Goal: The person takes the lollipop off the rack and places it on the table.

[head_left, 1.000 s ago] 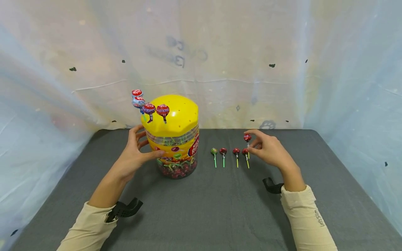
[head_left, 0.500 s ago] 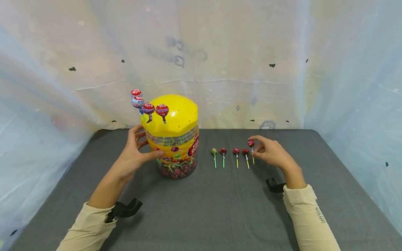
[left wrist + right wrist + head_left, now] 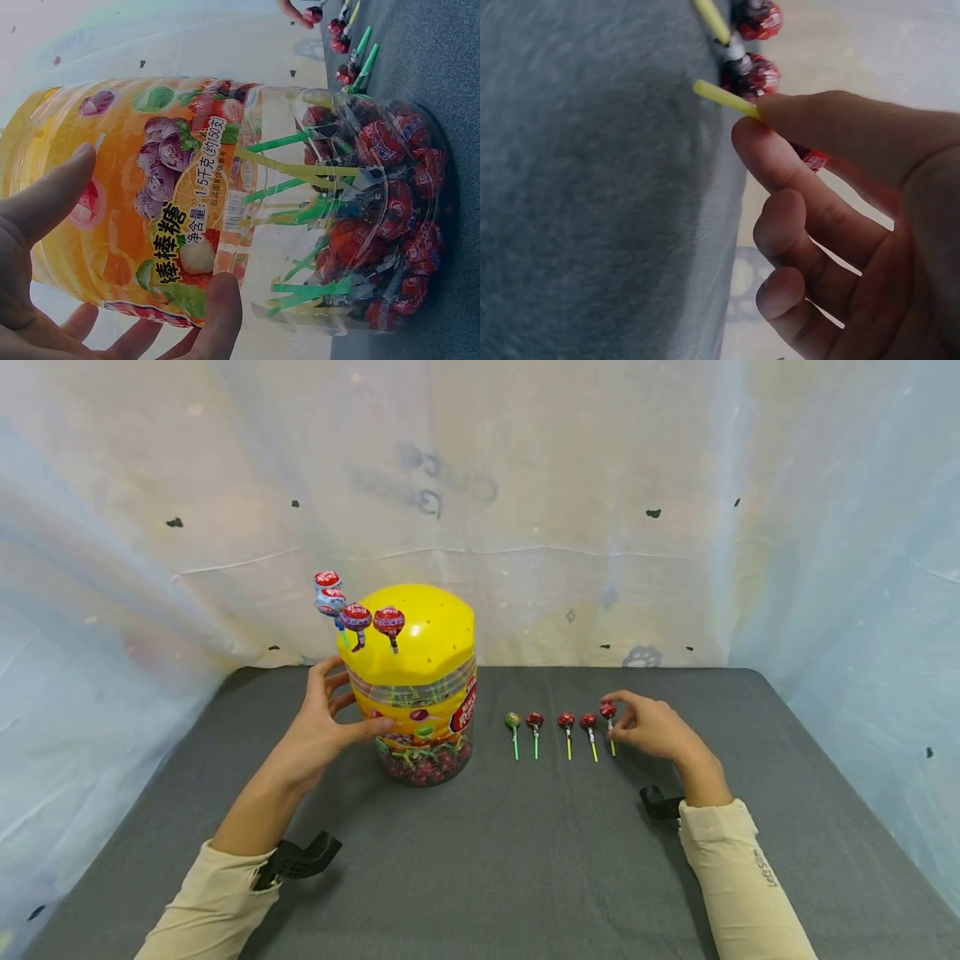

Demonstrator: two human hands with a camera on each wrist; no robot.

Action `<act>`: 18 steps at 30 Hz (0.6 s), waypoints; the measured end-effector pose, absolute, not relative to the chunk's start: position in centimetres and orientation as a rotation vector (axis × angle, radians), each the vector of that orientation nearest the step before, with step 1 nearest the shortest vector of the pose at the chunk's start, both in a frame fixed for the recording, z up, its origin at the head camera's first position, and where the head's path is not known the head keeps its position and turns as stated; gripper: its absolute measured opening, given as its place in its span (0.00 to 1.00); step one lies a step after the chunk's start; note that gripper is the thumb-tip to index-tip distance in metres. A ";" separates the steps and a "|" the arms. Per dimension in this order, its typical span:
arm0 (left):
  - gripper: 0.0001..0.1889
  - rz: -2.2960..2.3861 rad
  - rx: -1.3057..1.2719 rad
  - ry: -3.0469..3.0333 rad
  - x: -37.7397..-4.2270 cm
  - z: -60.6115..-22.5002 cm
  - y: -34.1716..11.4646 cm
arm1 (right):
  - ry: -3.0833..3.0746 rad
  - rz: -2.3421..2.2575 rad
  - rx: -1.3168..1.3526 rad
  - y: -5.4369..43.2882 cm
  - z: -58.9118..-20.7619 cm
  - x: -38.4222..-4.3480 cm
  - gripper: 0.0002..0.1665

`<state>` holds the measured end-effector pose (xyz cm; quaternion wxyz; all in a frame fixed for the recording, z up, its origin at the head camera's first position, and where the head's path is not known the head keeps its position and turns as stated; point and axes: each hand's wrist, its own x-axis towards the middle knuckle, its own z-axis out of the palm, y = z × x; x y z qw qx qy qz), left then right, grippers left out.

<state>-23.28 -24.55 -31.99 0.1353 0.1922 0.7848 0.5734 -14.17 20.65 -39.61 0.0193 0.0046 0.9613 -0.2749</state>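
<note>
My left hand (image 3: 318, 727) grips the side of a big clear candy jar (image 3: 444, 747) with a yellow lid (image 3: 431, 643), thumb in front and fingers behind. Red-wrapped lollipops and green and yellow sticks fill the jar bottom, plain in the left wrist view. Several blue and purple lollipops (image 3: 389, 622) stick up from the lid's left side. My right hand (image 3: 651, 728) pinches a red lollipop (image 3: 608, 710) at the right end of a row on the table. Its yellow stick (image 3: 724, 97) pokes out between thumb and forefinger in the right wrist view.
Left of the held lollipop lie a green lollipop (image 3: 513, 721) and several red ones (image 3: 566, 721), sticks toward me. The grey cloth-covered table (image 3: 480, 860) ends at a pale plastic sheet (image 3: 540, 510) behind and at both sides.
My right hand has moved right and down with the red lollipop, from just above the row's rightmost one to a spot right of it. The left hand and jar have stayed put.
</note>
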 end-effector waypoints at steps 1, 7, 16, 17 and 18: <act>0.53 1.661 0.557 2.272 -23.3 -32.0 -24.5 | 2.978 -0.852 0.019 20.7 -39.8 -14.2 0.33; 0.53 1.663 0.553 2.266 -23.3 -32.0 -24.5 | 2.959 -0.835 0.050 20.9 -40.2 -14.5 0.33; 0.53 1.672 0.552 2.256 -23.3 -32.0 -24.5 | 2.921 -0.840 0.072 21.2 -40.5 -14.8 0.35; 0.53 1.674 0.551 2.255 -23.3 -32.0 -24.5 | 2.916 -0.840 0.073 21.2 -40.6 -14.8 0.35; 0.54 1.676 0.549 2.252 -23.3 -32.0 -24.5 | 2.912 -0.839 0.070 21.3 -40.6 -14.9 0.35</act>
